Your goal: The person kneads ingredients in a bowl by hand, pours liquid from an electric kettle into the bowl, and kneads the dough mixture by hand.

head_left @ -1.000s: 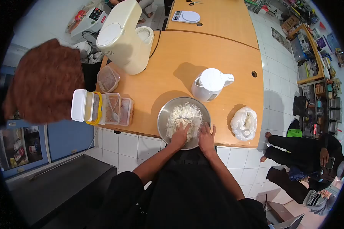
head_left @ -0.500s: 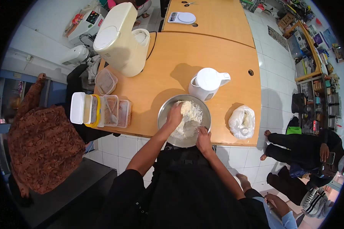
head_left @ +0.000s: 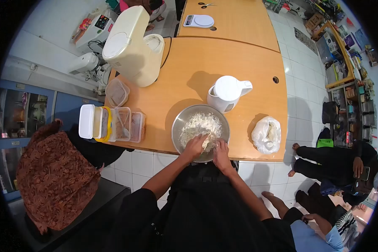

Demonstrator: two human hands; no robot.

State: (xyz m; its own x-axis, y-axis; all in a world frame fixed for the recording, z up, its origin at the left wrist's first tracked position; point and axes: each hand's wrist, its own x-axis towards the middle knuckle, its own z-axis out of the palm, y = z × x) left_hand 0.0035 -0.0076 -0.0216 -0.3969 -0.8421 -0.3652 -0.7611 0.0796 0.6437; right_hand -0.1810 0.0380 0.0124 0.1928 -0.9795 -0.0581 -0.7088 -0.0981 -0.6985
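A steel mixing bowl [head_left: 176,125] stands at the table's front edge, holding a pale, crumbly flour mixture [head_left: 202,122]. My left hand [head_left: 193,148] is inside the bowl near its front, fingers curled around a lump of dough [head_left: 206,143]. At the front right of the bowl, my right hand [head_left: 221,154] grips the rim, its fingertips over the inner wall. Just behind the bowl is a white electric kettle [head_left: 227,93], its handle pointing right.
A cream stand mixer [head_left: 132,50] and several plastic containers [head_left: 122,122] occupy the left side. To the right sits a white plastic bag [head_left: 266,135]. Farther back are a kitchen scale [head_left: 199,21] and scissors [head_left: 206,5]. People are on both sides, one person [head_left: 56,176] bending at left.
My left hand has moved from the bowl's left side toward its front, beside my right hand. My right hand stays near the rim. The person at left has bent lower.
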